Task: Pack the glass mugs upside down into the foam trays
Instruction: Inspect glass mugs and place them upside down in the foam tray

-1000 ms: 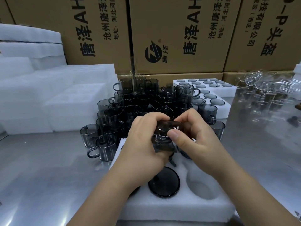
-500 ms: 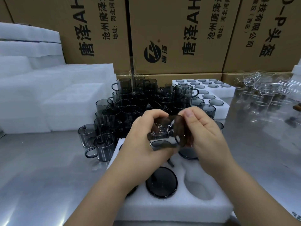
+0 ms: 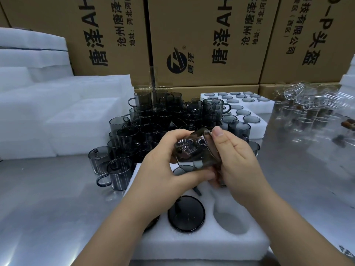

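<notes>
Both hands hold one smoky mug in mid-air, above the far part of the near tray and not touching it. L hand is clamped on the mug w/ fingers curled over its far-left side and thumb underneath. R hand grips the mug's right side, index tip up at the top edge. The mug is tilted, approx on its side; can't tell which end faces where.

The near tray is white foam w/ round pockets. One mug base sits upside down in the middle near pocket, and the pocket just right of it is bare. Another dark base shows under the L forearm, mostly hidden.

A pile of mugs stands upright on the table, just beyond the tray. Far right of the pile is a far tray w/ bases up. Foam blocks are far left, clear glassware far right, boxes at the back.
</notes>
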